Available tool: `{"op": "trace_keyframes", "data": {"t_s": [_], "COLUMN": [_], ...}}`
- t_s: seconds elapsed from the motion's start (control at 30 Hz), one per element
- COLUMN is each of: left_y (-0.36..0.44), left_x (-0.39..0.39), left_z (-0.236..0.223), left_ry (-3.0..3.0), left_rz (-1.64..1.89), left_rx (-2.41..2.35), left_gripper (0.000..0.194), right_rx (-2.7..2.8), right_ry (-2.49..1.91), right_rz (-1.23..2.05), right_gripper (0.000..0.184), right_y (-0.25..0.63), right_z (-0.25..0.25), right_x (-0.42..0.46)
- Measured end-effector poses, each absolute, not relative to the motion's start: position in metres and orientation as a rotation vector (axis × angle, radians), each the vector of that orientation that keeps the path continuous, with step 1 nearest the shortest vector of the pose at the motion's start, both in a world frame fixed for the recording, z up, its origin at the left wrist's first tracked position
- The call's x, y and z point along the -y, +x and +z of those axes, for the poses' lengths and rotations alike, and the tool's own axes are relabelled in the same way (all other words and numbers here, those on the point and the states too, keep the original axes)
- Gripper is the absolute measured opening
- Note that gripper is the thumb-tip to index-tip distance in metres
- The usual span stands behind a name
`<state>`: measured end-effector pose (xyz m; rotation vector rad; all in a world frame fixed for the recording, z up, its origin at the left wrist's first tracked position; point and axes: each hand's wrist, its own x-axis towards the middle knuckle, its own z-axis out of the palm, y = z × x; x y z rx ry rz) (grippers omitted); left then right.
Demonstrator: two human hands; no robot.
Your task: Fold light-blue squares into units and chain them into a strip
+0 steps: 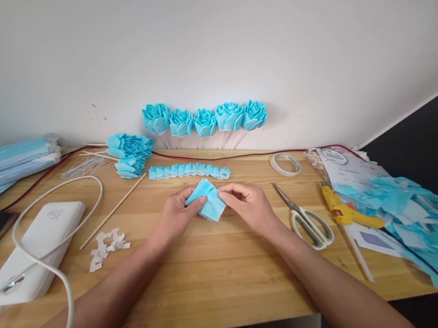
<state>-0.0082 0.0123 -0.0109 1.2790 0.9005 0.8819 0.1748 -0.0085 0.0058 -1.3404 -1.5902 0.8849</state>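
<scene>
A small stack of light blue fabric squares (213, 207) is held over the middle of the wooden table. My left hand (177, 213) grips the stack from the left, its thumb lying across the top. From the right, my right hand (250, 203) pinches the edge of a square between thumb and fingers. Just beyond both hands lies a row of folded blue petals (186, 170). Scissors (304, 217) with pale handles rest to the right of my right hand.
Several blue fabric roses (205, 122) on sticks lean against the wall; more roses (129, 154) lie left. A tape roll (285, 164), yellow glue gun (346, 210) and blue scraps (416, 215) are right. Leftward are a power bank (36, 253), white cable (69, 290) and wooden stick (113, 211).
</scene>
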Motion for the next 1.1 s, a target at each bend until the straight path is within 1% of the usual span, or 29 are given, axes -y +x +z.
{"op": "trace_keyframes", "data": {"t_s": [0.2,0.47,0.6,0.7,0.77,0.83,0.97,1.03,1.1], "left_y": [-0.009,-0.01,-0.008,-0.008,-0.008,-0.009,-0.01,-0.011,-0.011], "left_x": [-0.011,-0.013,-0.015,-0.016,-0.016,-0.016,-0.017,-0.017,-0.017], "left_z": [-0.008,-0.009,-0.012,-0.013,-0.013,-0.012,-0.011,-0.011,-0.011], "left_ry": [1.222,1.201,1.161,1.16,1.162,1.153,1.146,1.176,1.212], "left_rz": [0.867,0.885,0.924,0.942,0.949,0.956,0.95,0.946,0.949], "left_rx": [-0.871,-0.88,-0.913,-0.923,-0.932,-0.945,-0.924,-0.914,-0.92], "left_gripper": [0.032,0.033,0.034,0.034,0.033,0.031,0.031,0.031,0.031], "right_rx": [1.545,1.624,1.59,1.671,1.755,1.858,2.101,2.187,2.225], "right_ry": [-1.283,-1.324,-1.273,-1.185,-1.14,-1.087,-0.945,-0.899,-0.883], "right_rz": [0.944,0.8,0.908,0.994,0.948,0.82,0.558,0.563,0.645], "right_gripper": [0.017,0.011,0.01,0.008,0.006,0.004,0.008,0.009,0.011], "right_y": [0.174,0.176,0.186,0.191,0.192,0.191,0.19,0.19,0.19], "right_z": [0.003,0.007,0.009,0.015,0.02,0.025,0.029,0.029,0.029], "right_x": [0.008,0.009,0.004,0.003,0.004,0.006,0.007,0.008,0.009]}}
